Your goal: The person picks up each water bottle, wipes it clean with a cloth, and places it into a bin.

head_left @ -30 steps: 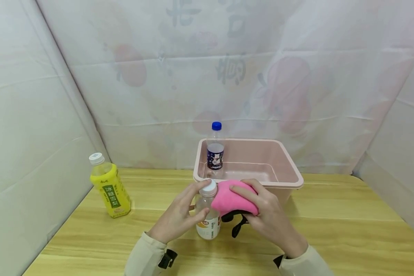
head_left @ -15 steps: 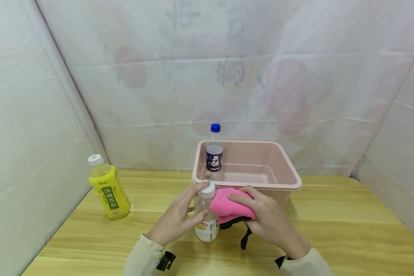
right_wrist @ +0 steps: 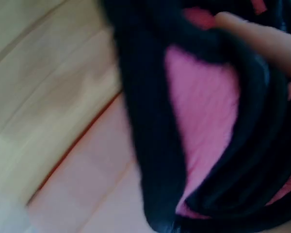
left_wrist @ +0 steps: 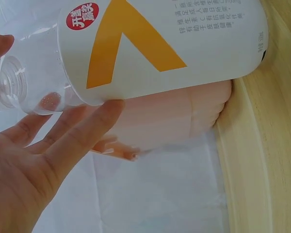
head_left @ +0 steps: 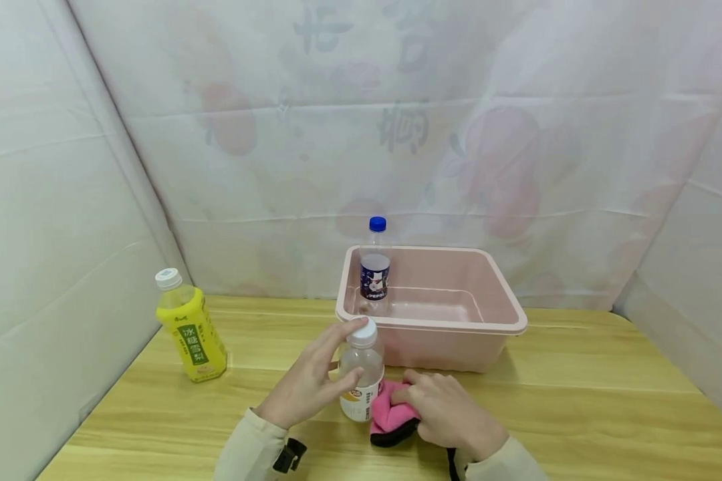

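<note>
A clear bottle (head_left: 362, 367) with a white cap and a white label stands upright on the table. My left hand (head_left: 313, 377) holds it from the left, a finger up by the cap and the thumb against its side. The left wrist view shows the bottle's label (left_wrist: 150, 43) with its orange mark close up. My right hand (head_left: 448, 411) grips a bunched pink cloth (head_left: 391, 414) with black trim, low beside the bottle's right side. In the right wrist view the cloth's pink face (right_wrist: 203, 116) appears between blurred black bands, and one finger shows at the upper right.
Behind the hands stands a pink plastic basin (head_left: 439, 344). A blue-capped Pepsi bottle (head_left: 375, 280) stands upright inside it at the left. A yellow drink bottle (head_left: 192, 334) is at the table's left. White curtains (head_left: 337, 153) hang behind and at both sides of the wooden table (head_left: 577, 401).
My right hand has moved down and toward me with the pink cloth, from beside the bottle's cap to beside its label. The left hand stays on the bottle.
</note>
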`<state>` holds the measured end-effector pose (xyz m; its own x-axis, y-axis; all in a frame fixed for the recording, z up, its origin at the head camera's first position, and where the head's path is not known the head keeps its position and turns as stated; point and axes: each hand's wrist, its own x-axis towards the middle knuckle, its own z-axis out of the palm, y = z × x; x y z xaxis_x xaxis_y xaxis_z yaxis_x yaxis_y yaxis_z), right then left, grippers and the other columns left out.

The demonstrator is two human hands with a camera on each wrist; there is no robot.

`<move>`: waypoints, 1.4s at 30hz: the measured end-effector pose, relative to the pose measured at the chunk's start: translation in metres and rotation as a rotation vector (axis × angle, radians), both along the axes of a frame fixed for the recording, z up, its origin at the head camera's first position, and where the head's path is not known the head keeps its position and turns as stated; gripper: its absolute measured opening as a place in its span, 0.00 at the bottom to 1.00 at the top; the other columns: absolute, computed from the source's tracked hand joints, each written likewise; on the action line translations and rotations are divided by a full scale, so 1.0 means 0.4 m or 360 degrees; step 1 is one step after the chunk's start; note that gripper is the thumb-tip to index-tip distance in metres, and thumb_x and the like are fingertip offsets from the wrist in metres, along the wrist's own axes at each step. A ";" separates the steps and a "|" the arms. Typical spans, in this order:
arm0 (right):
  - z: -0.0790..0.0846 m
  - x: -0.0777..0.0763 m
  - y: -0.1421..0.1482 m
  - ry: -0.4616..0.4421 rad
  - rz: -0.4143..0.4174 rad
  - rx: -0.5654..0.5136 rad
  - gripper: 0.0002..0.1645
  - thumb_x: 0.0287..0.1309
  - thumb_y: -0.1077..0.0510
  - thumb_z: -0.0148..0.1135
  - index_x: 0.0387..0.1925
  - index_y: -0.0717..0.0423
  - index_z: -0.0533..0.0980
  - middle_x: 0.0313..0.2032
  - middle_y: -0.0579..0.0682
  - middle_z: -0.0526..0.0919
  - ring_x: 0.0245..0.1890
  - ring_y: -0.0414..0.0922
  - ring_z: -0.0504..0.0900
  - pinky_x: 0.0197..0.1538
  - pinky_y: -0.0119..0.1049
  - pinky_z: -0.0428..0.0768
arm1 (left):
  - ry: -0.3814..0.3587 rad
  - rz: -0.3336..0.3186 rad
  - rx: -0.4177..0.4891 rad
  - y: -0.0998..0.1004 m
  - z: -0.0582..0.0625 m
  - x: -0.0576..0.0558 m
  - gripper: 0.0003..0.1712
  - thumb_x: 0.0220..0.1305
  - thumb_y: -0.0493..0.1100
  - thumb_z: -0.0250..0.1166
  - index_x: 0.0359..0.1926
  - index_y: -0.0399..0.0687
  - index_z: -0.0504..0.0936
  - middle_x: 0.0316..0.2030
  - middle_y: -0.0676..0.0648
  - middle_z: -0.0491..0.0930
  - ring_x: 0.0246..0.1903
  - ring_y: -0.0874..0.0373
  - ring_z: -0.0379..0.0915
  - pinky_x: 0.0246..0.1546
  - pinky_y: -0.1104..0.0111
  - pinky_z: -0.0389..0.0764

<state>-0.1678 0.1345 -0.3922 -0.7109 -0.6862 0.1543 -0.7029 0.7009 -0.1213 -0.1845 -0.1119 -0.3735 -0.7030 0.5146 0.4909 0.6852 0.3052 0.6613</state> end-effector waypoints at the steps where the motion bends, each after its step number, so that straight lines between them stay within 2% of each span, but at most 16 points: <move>1: 0.001 -0.001 0.002 0.0009 0.0007 -0.0011 0.25 0.33 0.75 0.66 0.31 0.42 0.82 0.29 0.39 0.71 0.27 0.39 0.73 0.26 0.35 0.74 | 0.0007 0.0002 -0.0003 0.000 0.000 -0.001 0.36 0.70 0.36 0.64 0.75 0.48 0.62 0.65 0.40 0.70 0.64 0.39 0.68 0.46 0.52 0.86; 8: 0.014 -0.005 0.015 0.0014 0.0018 -0.0078 0.29 0.33 0.75 0.66 0.38 0.43 0.85 0.32 0.39 0.74 0.28 0.39 0.75 0.26 0.35 0.76 | -0.0003 0.0011 -0.0008 -0.002 -0.001 -0.003 0.37 0.70 0.36 0.64 0.75 0.49 0.62 0.65 0.41 0.70 0.64 0.40 0.69 0.46 0.51 0.86; 12: 0.029 -0.006 0.028 0.0064 0.0006 -0.0180 0.33 0.32 0.74 0.66 0.43 0.44 0.86 0.36 0.40 0.77 0.28 0.38 0.76 0.25 0.34 0.77 | -0.0019 0.0007 -0.0007 -0.003 -0.002 -0.004 0.37 0.69 0.36 0.64 0.75 0.50 0.62 0.65 0.41 0.70 0.64 0.40 0.69 0.46 0.51 0.86; 20: 0.055 -0.001 0.041 0.0267 0.0043 -0.0373 0.39 0.28 0.77 0.63 0.45 0.43 0.85 0.39 0.42 0.80 0.28 0.38 0.76 0.24 0.30 0.75 | -0.0002 -0.0017 0.0006 -0.002 -0.003 -0.004 0.36 0.70 0.37 0.64 0.75 0.49 0.62 0.65 0.41 0.70 0.64 0.41 0.69 0.46 0.51 0.86; 24: 0.065 -0.006 0.046 0.0421 0.0087 -0.0527 0.41 0.26 0.78 0.64 0.47 0.46 0.85 0.41 0.44 0.81 0.30 0.40 0.79 0.24 0.31 0.77 | -0.0009 -0.0022 0.0004 -0.002 -0.003 -0.004 0.36 0.70 0.37 0.64 0.75 0.48 0.61 0.65 0.41 0.70 0.64 0.40 0.68 0.47 0.51 0.86; 27: 0.075 -0.012 0.046 0.0542 0.0097 -0.0626 0.42 0.26 0.78 0.64 0.50 0.50 0.84 0.43 0.46 0.82 0.33 0.42 0.82 0.28 0.35 0.82 | -0.0003 -0.0018 0.0007 -0.003 -0.001 -0.005 0.37 0.70 0.37 0.64 0.75 0.48 0.61 0.66 0.40 0.70 0.64 0.39 0.68 0.47 0.51 0.85; 30: 0.080 -0.016 0.042 0.0603 0.0084 -0.0761 0.42 0.27 0.78 0.65 0.52 0.53 0.83 0.46 0.49 0.82 0.37 0.45 0.84 0.35 0.39 0.85 | 0.0009 -0.0011 0.0010 -0.006 0.000 -0.002 0.37 0.69 0.36 0.64 0.75 0.47 0.61 0.66 0.39 0.70 0.64 0.39 0.69 0.47 0.50 0.85; 32: 0.083 -0.017 0.039 0.0621 0.0062 -0.0882 0.40 0.30 0.78 0.67 0.53 0.55 0.82 0.47 0.50 0.82 0.40 0.47 0.84 0.42 0.37 0.85 | 0.0017 -0.0015 0.0009 -0.005 0.002 -0.001 0.37 0.69 0.36 0.64 0.75 0.46 0.61 0.65 0.39 0.70 0.63 0.40 0.70 0.48 0.51 0.85; 35: 0.086 -0.018 0.036 0.0630 0.0045 -0.1028 0.39 0.33 0.78 0.68 0.54 0.57 0.82 0.48 0.51 0.82 0.42 0.47 0.83 0.49 0.27 0.80 | 0.0027 -0.0024 0.0005 -0.003 0.005 -0.001 0.37 0.69 0.36 0.64 0.75 0.45 0.61 0.65 0.40 0.71 0.62 0.41 0.71 0.48 0.51 0.85; 38: 0.088 -0.016 0.035 0.0631 0.0033 -0.1063 0.39 0.33 0.78 0.68 0.55 0.56 0.82 0.48 0.51 0.82 0.42 0.46 0.82 0.50 0.22 0.75 | 0.0030 -0.0024 -0.0007 0.000 0.009 -0.001 0.38 0.69 0.36 0.65 0.76 0.45 0.61 0.65 0.39 0.70 0.62 0.41 0.71 0.48 0.52 0.85; 42: 0.087 -0.016 0.033 0.0635 0.0033 -0.1021 0.39 0.34 0.78 0.67 0.54 0.55 0.82 0.47 0.51 0.82 0.40 0.46 0.82 0.45 0.27 0.80 | 0.0025 -0.0012 -0.0014 -0.003 0.012 0.000 0.38 0.69 0.36 0.65 0.76 0.45 0.60 0.66 0.39 0.69 0.63 0.40 0.70 0.48 0.51 0.85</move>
<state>-0.1743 0.1477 -0.3575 -0.5052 -0.3878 0.7709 -0.7914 0.5645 -0.2347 -0.1843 -0.1129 -0.3689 -0.6911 0.5245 0.4973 0.6980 0.3057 0.6476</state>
